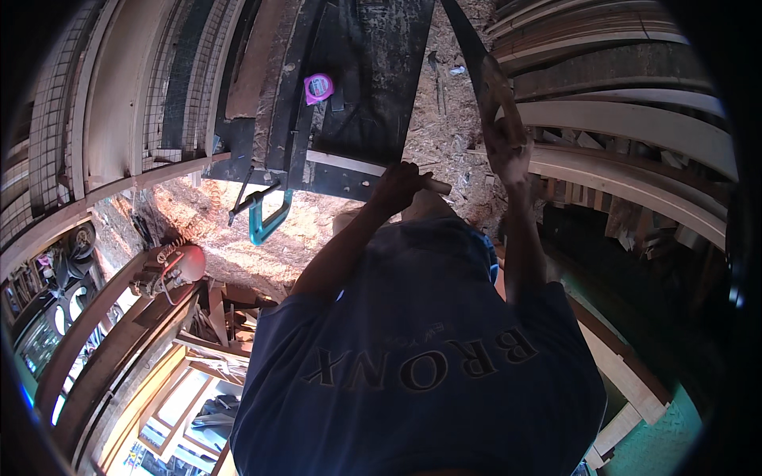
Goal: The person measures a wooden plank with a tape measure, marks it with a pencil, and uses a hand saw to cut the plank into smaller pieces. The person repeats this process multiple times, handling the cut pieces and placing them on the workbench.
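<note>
My right hand [509,151] is closed round the wooden handle of a handsaw [468,38]. Its dark blade points up and away, over the sawdust beside the dark workbench [373,55]. At the bench's near right corner my left hand [399,189] grips a pale wooden piece [438,187], whose blunt end sticks out to the right. A pale wooden strip [345,163] lies along the near edge of the bench, in line with that piece; my hand hides whether they are one. The blade is apart from the wood.
On the bench lies a pink tape measure [319,88]. A teal C-clamp [268,218] hangs at the near left edge. Long boards [619,119] are stacked at the right, and mesh-covered frames [111,95] stand at the left. A red round-ended machine [187,263] sits lower left. Shavings cover the floor.
</note>
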{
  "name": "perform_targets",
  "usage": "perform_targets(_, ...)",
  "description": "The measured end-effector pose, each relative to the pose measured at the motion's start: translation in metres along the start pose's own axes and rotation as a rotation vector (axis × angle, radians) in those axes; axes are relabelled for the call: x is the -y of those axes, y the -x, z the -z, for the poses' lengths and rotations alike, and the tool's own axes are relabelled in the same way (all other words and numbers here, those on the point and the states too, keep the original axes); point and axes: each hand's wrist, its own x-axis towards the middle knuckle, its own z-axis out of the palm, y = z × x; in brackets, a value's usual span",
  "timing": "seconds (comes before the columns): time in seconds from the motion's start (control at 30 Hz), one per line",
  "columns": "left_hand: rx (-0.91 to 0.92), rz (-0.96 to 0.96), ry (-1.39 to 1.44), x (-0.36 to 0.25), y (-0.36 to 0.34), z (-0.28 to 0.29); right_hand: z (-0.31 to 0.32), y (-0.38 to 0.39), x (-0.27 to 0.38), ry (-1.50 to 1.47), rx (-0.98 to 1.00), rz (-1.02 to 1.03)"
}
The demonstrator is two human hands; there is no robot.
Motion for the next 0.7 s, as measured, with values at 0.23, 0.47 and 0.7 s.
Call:
perform_targets(0.23,0.097,0.079,-0.146,-0.013,0.005,-0.001,0.083,0.088,0.044,0.148,-0.087,-0.169)
perform_targets(0.47,0.015,0.273,-0.060,0.043,0.022,0.065,0.066,0.144,0.124,0.420,-0.547,-0.001)
perform_targets(0.7,0.165,-0.152,-0.047,0.059,0.006,0.068,0.003,0.202,0.177,-0.390,-0.857,-0.216)
